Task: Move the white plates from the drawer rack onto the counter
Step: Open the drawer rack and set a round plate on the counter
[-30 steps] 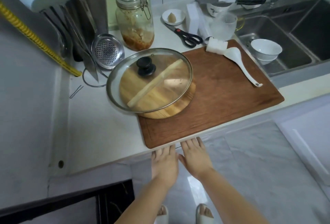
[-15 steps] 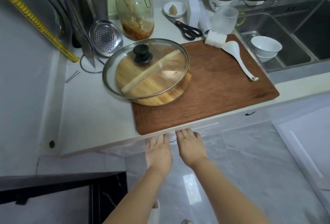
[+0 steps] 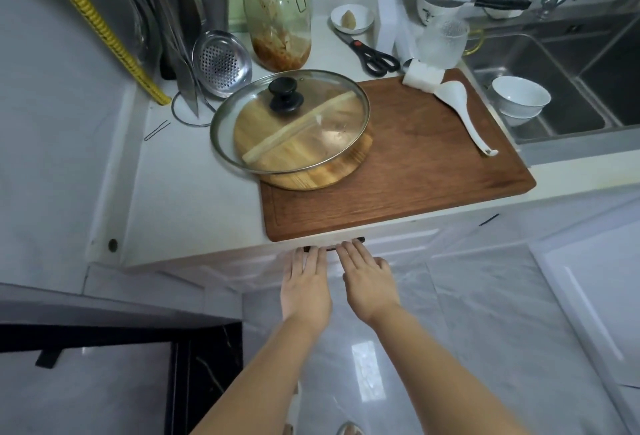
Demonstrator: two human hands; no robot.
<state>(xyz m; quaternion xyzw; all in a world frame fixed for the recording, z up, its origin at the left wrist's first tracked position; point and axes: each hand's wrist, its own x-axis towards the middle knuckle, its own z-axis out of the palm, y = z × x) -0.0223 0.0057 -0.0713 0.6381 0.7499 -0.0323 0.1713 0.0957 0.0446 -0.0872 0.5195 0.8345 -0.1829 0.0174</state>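
Observation:
No white plates and no drawer rack show; the white drawer front (image 3: 408, 244) under the counter edge is closed. My left hand (image 3: 306, 287) and my right hand (image 3: 367, 278) lie side by side, palms down, against that front. Their straight fingers reach a dark handle (image 3: 332, 247) just below the white counter (image 3: 187, 192), and the fingertips touch it. Neither hand holds anything.
A brown cutting board (image 3: 415, 171) overhangs the counter edge, carrying a glass lid (image 3: 291, 123) on a round wooden board and a white spoon (image 3: 460, 112). Behind stand a jar (image 3: 277, 15), a strainer (image 3: 223, 62), scissors (image 3: 374, 53) and a glass. White bowls (image 3: 519, 98) sit in the sink at right.
Both hands have moved forward from below the counter edge up to the dark handle. The view has pulled back and down, showing more of the drawer front and floor.

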